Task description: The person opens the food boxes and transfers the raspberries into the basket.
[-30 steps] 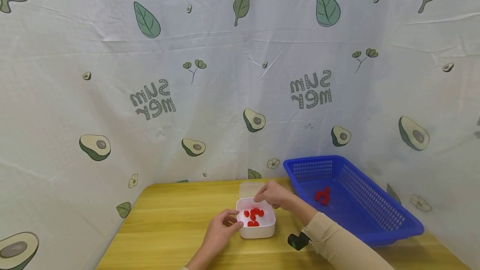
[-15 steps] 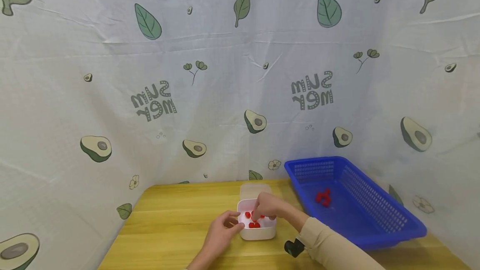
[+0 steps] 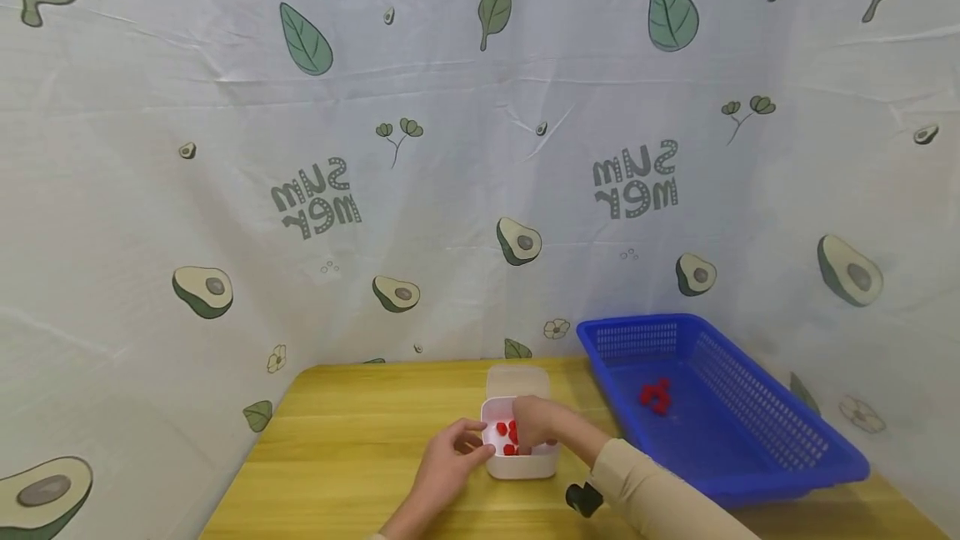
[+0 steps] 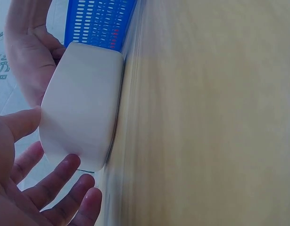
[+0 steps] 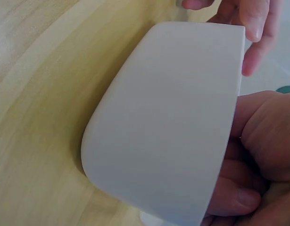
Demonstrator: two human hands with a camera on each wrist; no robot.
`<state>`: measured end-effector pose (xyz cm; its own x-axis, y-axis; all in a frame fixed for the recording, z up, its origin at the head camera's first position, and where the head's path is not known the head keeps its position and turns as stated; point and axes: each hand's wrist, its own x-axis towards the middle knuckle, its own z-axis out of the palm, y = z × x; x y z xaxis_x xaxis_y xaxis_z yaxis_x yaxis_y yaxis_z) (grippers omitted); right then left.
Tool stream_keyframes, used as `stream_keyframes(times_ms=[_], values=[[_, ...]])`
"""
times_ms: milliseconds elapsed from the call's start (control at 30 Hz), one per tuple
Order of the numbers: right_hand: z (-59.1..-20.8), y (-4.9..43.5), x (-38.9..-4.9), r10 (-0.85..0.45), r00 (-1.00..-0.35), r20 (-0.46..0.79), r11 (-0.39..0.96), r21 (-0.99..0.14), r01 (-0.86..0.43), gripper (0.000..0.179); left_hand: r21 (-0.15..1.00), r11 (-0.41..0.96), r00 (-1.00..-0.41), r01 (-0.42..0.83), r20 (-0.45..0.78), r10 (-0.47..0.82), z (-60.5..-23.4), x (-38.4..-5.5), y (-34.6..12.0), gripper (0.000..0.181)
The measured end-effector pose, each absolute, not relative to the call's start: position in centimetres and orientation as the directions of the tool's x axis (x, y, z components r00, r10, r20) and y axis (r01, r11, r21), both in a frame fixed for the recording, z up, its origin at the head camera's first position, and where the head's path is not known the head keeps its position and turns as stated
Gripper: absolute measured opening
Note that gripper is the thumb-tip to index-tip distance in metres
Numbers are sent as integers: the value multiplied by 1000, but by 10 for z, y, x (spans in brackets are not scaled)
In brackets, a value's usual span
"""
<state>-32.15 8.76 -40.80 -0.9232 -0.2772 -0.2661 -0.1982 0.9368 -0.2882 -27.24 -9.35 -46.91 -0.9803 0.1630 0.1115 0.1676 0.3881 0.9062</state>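
Note:
A small white square box point(image 3: 522, 467) stands on the table and holds several small red pieces point(image 3: 502, 429), too small to name. My left hand point(image 3: 442, 461) is at the box's left side, thumb near the front corner and index finger at the rim. In the left wrist view its fingers are spread, with fingertips touching the white wall. My right hand point(image 3: 534, 421) reaches down into the box from the right. Its fingers point(image 5: 234, 197) look bent behind the wall in the right wrist view; the fingertips, and anything between them, are hidden.
Behind the box lies a pale translucent lid point(image 3: 517, 380). To the right stands a blue perforated basket point(image 3: 705, 444) with several red pieces point(image 3: 656, 397) in it. A black device point(image 3: 583, 498) is at the right wrist. A patterned curtain point(image 3: 450, 190) hangs behind the wooden table point(image 3: 360, 415).
My right hand has moved from above the box's back rim down into the box, covering part of the red pieces. My left hand stays at the box. The head view has shifted slightly.

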Motion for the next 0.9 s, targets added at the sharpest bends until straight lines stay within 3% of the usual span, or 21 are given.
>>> stream_keyframes(times_ms=[167,433,900], values=[[-413,88,-320,-292,-924,-248,940,-251,-230,26,906,392,-981,162,104,165,-469,-273,-93,35],[-422,88,-318,-338,-928,-157,901,-338,-271,29,909,379,-980,170,116,162,-469,-271,-93,33],[-442,88,-321,-371,-926,-75,718,-656,-235,15,912,368,-978,179,123,171,-470,-272,-94,33]])
